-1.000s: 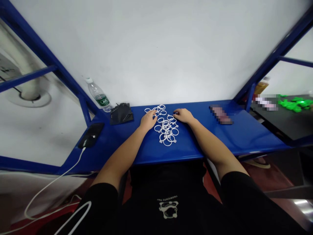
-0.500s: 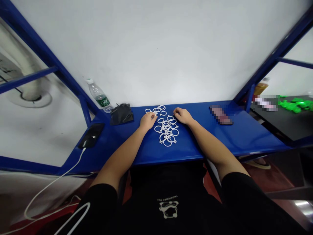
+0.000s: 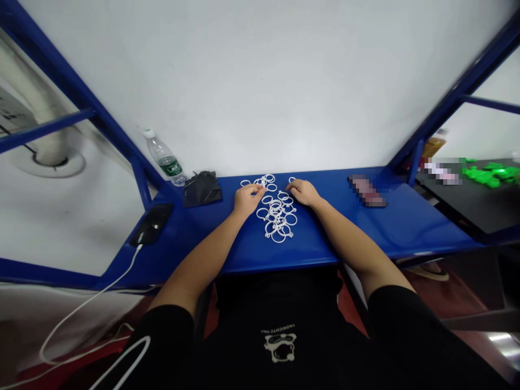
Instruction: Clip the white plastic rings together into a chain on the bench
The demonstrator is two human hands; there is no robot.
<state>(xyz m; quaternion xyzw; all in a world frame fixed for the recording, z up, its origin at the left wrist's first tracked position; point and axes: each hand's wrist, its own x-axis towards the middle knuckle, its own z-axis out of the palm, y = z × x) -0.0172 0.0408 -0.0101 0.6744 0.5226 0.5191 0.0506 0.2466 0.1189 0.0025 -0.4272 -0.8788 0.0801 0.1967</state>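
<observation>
Blue metal table (image 3: 345,238) stands against a white wall (image 3: 260,81). White plastic rings (image 3: 278,214) lie in a loose heap on the table, between both hands. Left hand (image 3: 246,197) touches the rings at the far left side of the heap; its fingertips are close together, seemingly pinching one ring. Right hand (image 3: 304,192) rests at the far right side with curled fingers; what it grips I cannot tell. Water bottle (image 3: 164,158) and black cloth (image 3: 202,188) are at the left.

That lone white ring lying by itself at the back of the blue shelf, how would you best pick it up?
The lone white ring lies flat, apart from the pile of rings, so pinching its thin rim from above seems best, one fingertip inside the loop and one outside. The right hand is nearest, just in front of it.
</observation>
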